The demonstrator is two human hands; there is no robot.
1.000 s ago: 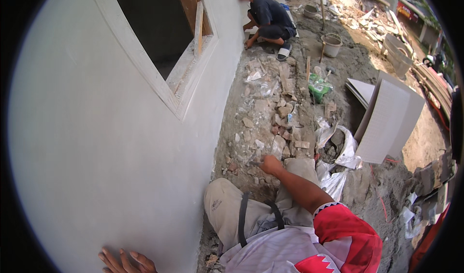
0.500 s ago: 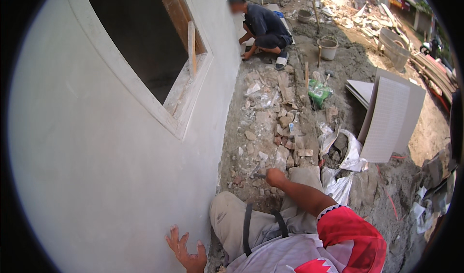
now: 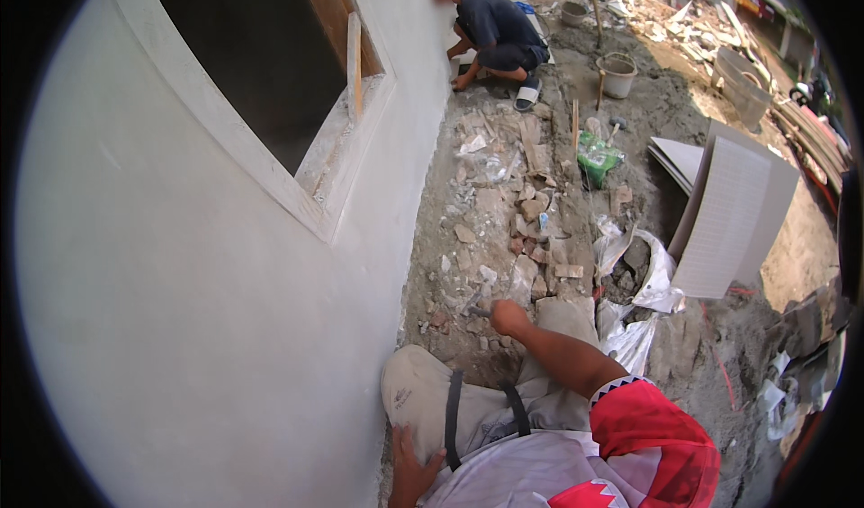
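Observation:
My right hand (image 3: 511, 317) is closed in a fist over the rubble in front of my right knee. From its left side sticks out the short dark grey end of a tool (image 3: 480, 312); the rest is hidden in the fist, so its kind is unclear. Below the end lie stones and broken rubble (image 3: 445, 319) along the foot of the plastered wall (image 3: 207, 310). My left hand (image 3: 412, 466) lies on my left thigh, fingers spread on the beige trousers (image 3: 418, 391), holding nothing.
A co-worker (image 3: 495, 35) squats by the wall ahead. On the right are a bucket (image 3: 616, 76), a green plastic bag (image 3: 596, 159), bent grey boards (image 3: 738, 215) and a torn white sack (image 3: 659, 283). A window frame (image 3: 346, 161) opens in the wall.
My left hand has come from in front of the wall down onto my left thigh. The right fist stays nearly in place with the tool. The view has shifted slightly.

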